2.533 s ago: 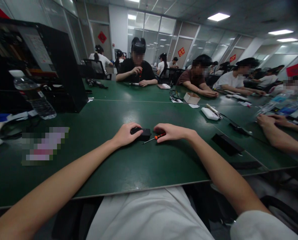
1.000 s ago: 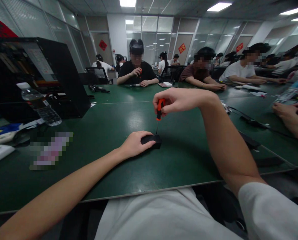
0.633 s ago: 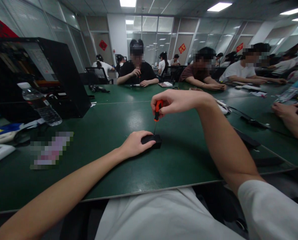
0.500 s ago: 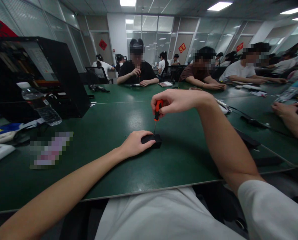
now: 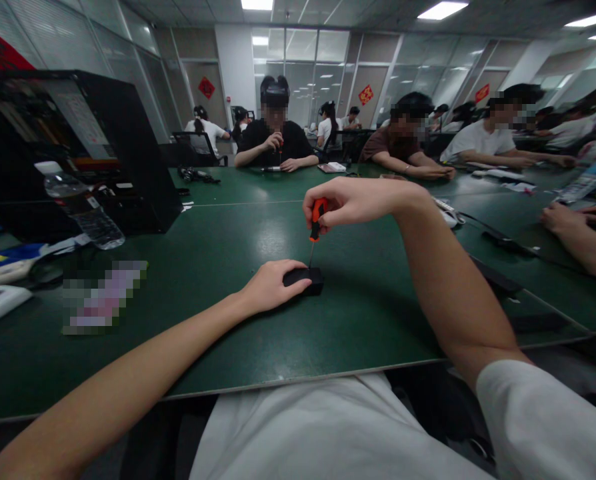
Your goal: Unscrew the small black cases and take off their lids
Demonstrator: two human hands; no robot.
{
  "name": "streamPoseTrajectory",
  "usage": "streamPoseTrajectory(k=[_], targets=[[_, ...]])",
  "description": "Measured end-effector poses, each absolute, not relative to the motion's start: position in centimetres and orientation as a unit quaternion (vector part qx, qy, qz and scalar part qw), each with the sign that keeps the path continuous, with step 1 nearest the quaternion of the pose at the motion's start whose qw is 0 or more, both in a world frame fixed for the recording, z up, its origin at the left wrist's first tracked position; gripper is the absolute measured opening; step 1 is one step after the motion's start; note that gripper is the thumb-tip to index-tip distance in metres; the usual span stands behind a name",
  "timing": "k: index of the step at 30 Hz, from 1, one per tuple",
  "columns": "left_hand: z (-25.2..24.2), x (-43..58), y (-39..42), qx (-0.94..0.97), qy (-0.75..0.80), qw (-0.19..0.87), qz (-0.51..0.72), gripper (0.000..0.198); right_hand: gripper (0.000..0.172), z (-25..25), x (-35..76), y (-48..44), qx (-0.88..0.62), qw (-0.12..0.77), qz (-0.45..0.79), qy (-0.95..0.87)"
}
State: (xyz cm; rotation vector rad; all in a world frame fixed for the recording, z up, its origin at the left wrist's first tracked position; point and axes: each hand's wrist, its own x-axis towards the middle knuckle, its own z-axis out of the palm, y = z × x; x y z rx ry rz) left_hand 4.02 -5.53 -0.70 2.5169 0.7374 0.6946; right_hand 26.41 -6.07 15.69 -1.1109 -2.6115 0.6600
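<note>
A small black box (image 5: 312, 280) lies flat on the green table (image 5: 228, 333) in front of me. My left hand (image 5: 271, 285) rests on its left end, fingers curled over it and pinning it down. Above it my right hand (image 5: 358, 200) pinches a small screwdriver with an orange handle (image 5: 317, 219). The screwdriver stands nearly upright, and its thin shaft comes down onto the top of the black box. My right elbow is raised high.
A black computer case (image 5: 88, 147) and a water bottle (image 5: 81, 207) stand at the left. Black parts and cables (image 5: 498, 240) lie to the right, near another person's forearm (image 5: 578, 240). Several people sit along the far side.
My right hand lifted the screwdriver from lying on the table to upright over the black box. In the last second both hands have barely moved.
</note>
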Motion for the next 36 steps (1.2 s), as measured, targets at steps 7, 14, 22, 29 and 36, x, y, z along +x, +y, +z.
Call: streamPoseTrajectory(k=[7, 14, 22, 29, 36], targets=[[-0.7, 3.9, -5.3, 0.912, 0.252, 0.212, 0.246, 0.039, 0.019, 15.9, 26.2, -6.5, -0.374, 0.09, 0.173, -0.907], [-0.7, 3.6, -5.0, 0.92, 0.239, 0.2, 0.238, 0.044, 0.023, 15.9, 26.3, -6.5, -0.38, 0.08, 0.097, -0.916], [-0.6, 3.7, -5.2, 0.919, 0.244, 0.204, 0.234, 0.044, 0.036, 15.7, 25.8, -6.5, -0.392, 0.096, 0.089, -0.911], [-0.6, 3.6, -5.2, 0.917, 0.244, 0.211, 0.235, 0.043, 0.027, 16.3, 25.1, -7.6, -0.35, 0.125, 0.113, -0.921], [-0.2, 3.6, -5.4, 0.915, 0.25, 0.221, 0.225, 0.042, 0.025, 16.4, 24.3, -8.4, -0.323, 0.126, 0.124, -0.93]])
